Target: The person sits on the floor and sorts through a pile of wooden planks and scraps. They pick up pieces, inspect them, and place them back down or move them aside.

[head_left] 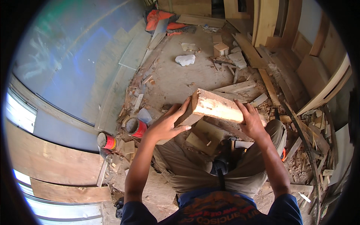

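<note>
A thick, rough wooden block [219, 107] is held up in front of me, slanting down to the right. My left hand [168, 122] grips its left end, fingers on the far side and thumb below. Over the right end, my right hand [249, 120] is closed with the fingers on top. Another length of wood [185, 119] angles from the left end toward my left wrist; I cannot tell whether the two are joined. Beneath, between my legs, lies a pale wooden board [205, 138], partly hidden by the held wood.
Two red cans [135, 127] stand left of my left forearm among wood scraps. A white lump [185, 60] lies on the dusty floor ahead. Planks [268, 86] and panels lean on the right. Glass sheets [129, 52] stand against the left wall, near orange cloth [159, 19].
</note>
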Available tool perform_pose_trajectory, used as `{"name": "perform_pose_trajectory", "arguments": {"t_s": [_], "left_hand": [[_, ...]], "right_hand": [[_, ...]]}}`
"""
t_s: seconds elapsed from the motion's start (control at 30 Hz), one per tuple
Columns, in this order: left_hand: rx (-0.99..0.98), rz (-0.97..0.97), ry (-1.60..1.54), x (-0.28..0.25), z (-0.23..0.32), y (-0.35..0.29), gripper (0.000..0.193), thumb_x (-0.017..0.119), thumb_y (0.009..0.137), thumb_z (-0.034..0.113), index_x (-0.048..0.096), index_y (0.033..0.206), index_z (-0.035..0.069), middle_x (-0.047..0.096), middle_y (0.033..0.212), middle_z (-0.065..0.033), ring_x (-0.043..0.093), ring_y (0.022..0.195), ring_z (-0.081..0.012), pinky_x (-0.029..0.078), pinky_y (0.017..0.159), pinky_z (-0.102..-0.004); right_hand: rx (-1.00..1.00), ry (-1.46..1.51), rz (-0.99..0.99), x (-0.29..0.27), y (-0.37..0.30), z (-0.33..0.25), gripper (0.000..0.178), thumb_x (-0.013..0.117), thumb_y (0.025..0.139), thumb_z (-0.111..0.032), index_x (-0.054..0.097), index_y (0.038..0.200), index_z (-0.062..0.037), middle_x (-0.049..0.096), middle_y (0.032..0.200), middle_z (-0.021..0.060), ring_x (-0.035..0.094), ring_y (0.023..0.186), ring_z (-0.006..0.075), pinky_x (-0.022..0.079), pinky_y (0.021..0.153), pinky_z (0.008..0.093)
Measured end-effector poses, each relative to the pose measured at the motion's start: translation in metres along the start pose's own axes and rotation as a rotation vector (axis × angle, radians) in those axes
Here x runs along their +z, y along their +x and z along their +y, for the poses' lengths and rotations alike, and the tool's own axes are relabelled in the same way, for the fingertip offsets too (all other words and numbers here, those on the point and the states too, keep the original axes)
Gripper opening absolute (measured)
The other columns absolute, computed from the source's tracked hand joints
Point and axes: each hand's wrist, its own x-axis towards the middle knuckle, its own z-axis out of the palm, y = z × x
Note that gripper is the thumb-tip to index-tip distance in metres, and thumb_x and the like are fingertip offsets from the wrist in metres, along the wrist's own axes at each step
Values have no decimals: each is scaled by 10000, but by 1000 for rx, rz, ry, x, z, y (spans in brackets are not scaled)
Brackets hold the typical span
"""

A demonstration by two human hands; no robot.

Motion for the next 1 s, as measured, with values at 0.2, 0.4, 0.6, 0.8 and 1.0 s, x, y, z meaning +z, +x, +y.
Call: {"name": "perform_pose_trajectory", "arguments": {"t_s": [0.2, 0.4, 0.6, 0.8, 1.0], "left_hand": [[69, 122, -74, 25, -8, 16, 943, 751, 856, 200, 158, 1573, 46, 302, 1570, -219, 335, 1436, -339, 307, 1151, -420], [77, 324, -173, 63, -28, 20, 968, 756, 850, 187, 130, 1567, 9, 306, 1562, -228, 318, 1443, -332, 277, 1158, -412], [-2, 459, -328, 90, -52, 13, 1034, 740, 851, 107, 8, 1576, 27, 294, 1572, -193, 322, 1433, -266, 269, 1156, -382], [-107, 499, -520, 107, -70, -2, 1055, 722, 827, -9, -15, 1580, 45, 315, 1559, -140, 362, 1397, -221, 317, 1132, -359], [-191, 528, -573, 135, -77, -5, 1020, 734, 812, -29, 64, 1578, 33, 382, 1506, -144, 438, 1329, -223, 382, 1086, -355]], "right_hand": [[-62, -197, 119, -35, 7, 1, 811, 603, 751, 69, 403, 1487, -205, 524, 1067, 186, 520, 1040, 384, 415, 965, 491], [-64, -142, 165, -18, 12, 8, 800, 602, 725, 73, 436, 1465, -180, 536, 1039, 188, 528, 1006, 374, 426, 929, 490], [-168, 662, 0, 44, 23, 22, 726, 646, 733, 0, 433, 1427, -24, 615, 1196, 193, 615, 1021, 273, 494, 867, 377], [290, 1337, -251, 85, 7, 28, 641, 582, 734, -18, 456, 1360, 30, 641, 1092, 114, 627, 904, 182, 523, 766, 307], [407, 1400, -272, 100, 5, 43, 563, 612, 886, -166, 465, 1405, -5, 623, 1223, 113, 583, 1103, 190, 466, 957, 324]]}}
